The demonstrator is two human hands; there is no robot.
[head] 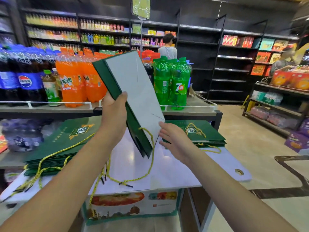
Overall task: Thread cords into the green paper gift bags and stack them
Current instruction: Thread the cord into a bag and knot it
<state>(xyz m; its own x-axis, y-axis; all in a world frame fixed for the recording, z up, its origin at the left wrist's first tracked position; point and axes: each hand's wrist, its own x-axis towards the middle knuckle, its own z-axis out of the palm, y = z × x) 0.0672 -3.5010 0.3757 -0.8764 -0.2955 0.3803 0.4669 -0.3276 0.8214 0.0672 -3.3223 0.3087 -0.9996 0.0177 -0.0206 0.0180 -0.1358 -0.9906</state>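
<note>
My left hand [114, 113] grips a folded green paper gift bag [132, 91] and holds it tilted in the air, its white inner side facing me. A yellow cord [151, 158] hangs from the bag's lower end down to the white board. My right hand [175, 139] is at the bag's lower right corner with fingers spread and relaxed. A stack of green bags [56, 148] with cords lies at the left. Another stack of green bags [199, 133] lies at the right behind my right hand.
The white board [175, 168] rests on a printed carton [132, 205]. Loose yellow cords [107, 174] lie on the board. Soda bottles [172, 81] fill the shelf behind. A person [168, 47] stands at the far shelves. Open floor [250, 148] is to the right.
</note>
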